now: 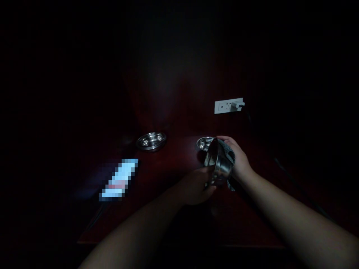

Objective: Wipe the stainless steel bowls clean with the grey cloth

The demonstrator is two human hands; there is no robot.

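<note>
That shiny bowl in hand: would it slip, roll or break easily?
The bowl probably won't shatter, since its wall looks like metal. Its smooth shine suggests it could slip, though the cloth between it and the right hand may add grip. Its round rim means it might roll on its side.

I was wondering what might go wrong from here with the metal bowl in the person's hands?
The tilted metal bowl might slip, as the left hand holds it near the rim and a cloth lies between it and the right hand. It could also knock the second bowl, which appears just beyond it. The dim light may hide a loosening grip.
</note>
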